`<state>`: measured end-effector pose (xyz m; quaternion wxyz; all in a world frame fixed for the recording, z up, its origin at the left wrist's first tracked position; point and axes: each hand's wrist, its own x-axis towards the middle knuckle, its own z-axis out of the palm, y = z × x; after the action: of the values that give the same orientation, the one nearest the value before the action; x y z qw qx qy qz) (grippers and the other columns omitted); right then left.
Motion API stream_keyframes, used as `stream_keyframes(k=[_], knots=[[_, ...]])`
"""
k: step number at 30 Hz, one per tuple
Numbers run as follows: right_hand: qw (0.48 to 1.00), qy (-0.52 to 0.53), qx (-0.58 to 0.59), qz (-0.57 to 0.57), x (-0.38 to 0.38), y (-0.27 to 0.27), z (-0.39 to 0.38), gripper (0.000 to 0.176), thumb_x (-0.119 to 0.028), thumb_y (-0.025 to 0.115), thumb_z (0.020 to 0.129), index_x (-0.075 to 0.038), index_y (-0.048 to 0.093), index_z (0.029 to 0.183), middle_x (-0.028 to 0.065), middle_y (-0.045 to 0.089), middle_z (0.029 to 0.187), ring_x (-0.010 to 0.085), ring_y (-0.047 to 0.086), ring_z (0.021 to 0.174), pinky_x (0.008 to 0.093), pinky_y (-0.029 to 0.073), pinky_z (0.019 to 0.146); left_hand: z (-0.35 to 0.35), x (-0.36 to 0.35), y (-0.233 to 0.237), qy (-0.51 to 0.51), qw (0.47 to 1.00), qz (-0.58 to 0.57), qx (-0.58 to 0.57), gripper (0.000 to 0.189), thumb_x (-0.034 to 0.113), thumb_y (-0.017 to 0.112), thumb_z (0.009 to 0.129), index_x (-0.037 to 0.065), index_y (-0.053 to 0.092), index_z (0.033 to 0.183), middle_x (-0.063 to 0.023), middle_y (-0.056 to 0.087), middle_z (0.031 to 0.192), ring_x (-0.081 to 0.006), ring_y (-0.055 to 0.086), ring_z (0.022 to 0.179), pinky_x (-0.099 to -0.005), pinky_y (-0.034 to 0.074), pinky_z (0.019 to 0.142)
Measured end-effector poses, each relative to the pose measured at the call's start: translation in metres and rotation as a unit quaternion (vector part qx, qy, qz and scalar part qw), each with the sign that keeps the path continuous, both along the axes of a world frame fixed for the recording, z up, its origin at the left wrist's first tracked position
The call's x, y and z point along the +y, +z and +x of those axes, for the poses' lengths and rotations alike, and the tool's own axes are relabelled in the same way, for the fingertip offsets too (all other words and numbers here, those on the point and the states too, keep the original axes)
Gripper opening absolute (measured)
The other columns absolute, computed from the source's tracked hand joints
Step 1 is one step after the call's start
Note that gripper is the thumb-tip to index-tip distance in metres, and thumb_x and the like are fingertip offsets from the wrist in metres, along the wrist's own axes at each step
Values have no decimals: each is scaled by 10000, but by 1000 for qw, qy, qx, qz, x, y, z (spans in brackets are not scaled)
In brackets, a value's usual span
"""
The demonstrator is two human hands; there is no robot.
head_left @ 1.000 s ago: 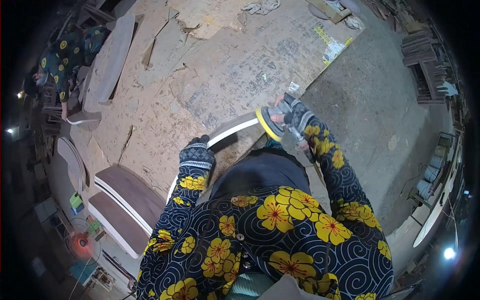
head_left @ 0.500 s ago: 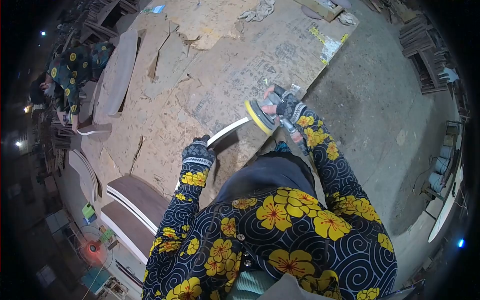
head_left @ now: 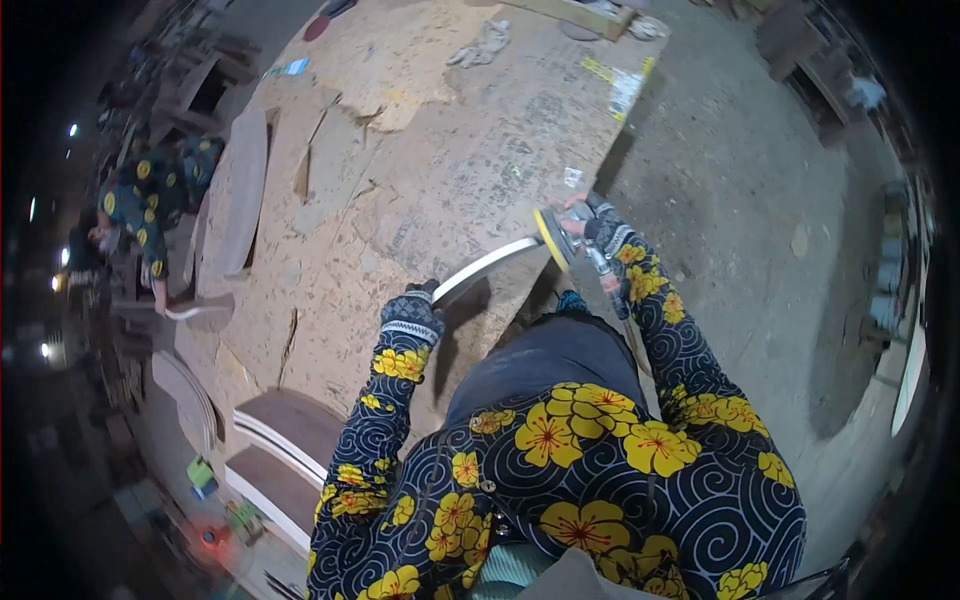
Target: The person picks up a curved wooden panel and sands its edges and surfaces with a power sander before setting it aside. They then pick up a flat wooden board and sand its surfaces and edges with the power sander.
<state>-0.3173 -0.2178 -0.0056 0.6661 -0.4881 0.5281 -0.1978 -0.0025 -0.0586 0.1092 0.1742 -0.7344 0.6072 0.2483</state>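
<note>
My left hand (head_left: 412,310), in a patterned knit glove, is closed around the near end of a curved wooden strip (head_left: 487,268) with a pale edge. The strip arches up and rightward over the worktable. Its far end meets the yellow-rimmed pad of a handheld disc sander (head_left: 554,240). Wrapped around the sander's body is my right hand (head_left: 592,228), in a matching glove with bare fingertips. The sander's handle and hose fitting hang below that hand, beside the table edge.
Under the work is a worn board-topped table (head_left: 400,170). Stacked curved wood pieces (head_left: 290,425) lie at its near left, and a long curved panel (head_left: 243,190) lies farther back. At far left another person (head_left: 155,205) handles a curved piece. A crumpled glove (head_left: 482,45) lies at the back.
Both hands, with the strip and sander, have shifted right toward the table's edge. The sander stays at the strip's far end. The view has turned slightly, so the table appears farther left.
</note>
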Motion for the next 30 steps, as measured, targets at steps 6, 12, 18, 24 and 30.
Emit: stream_keyframes(k=[6, 12, 18, 24, 30], knots=[[981, -179, 36, -59, 76, -5, -84, 401, -209, 825, 745, -148, 609, 1077, 31, 630, 937, 133, 588, 791, 302, 515, 624, -21, -42, -37, -206, 970, -131, 2, 409, 195, 619, 799, 158, 628, 1207, -153, 659, 1047, -343, 658, 912, -454, 527, 814], [957, -249, 16, -147, 148, -15, -112, 435, -247, 843, 738, -143, 611, 1090, 19, 633, 950, 124, 588, 795, 291, 513, 637, -46, -68, -23, -288, 947, -136, -38, 369, 235, 583, 845, 164, 631, 1204, -170, 665, 1057, -349, 657, 955, -463, 524, 850], [952, -235, -133, -143, 137, 34, -89, 445, -204, 839, 703, -123, 613, 1077, 45, 623, 967, 168, 611, 899, 315, 516, 752, -108, -92, -16, -358, 929, -84, -43, 421, 256, 678, 780, 153, 632, 1186, -168, 668, 1035, -343, 656, 956, -458, 523, 852], [943, -263, -106, -176, 144, 26, -59, 442, -259, 856, 677, -115, 606, 1011, 77, 627, 988, 202, 600, 961, 352, 492, 865, -107, -79, -16, -362, 926, -103, -33, 370, 265, 685, 769, 160, 634, 1120, -163, 669, 970, -361, 658, 913, -454, 538, 807], [960, -262, -25, -96, 126, -93, -51, 399, -205, 853, 698, -136, 593, 993, 52, 610, 897, 175, 604, 856, 337, 523, 722, -99, -67, -15, -366, 922, -115, -49, 289, 355, 623, 857, 176, 625, 1083, -156, 662, 933, -358, 659, 870, -478, 531, 768]])
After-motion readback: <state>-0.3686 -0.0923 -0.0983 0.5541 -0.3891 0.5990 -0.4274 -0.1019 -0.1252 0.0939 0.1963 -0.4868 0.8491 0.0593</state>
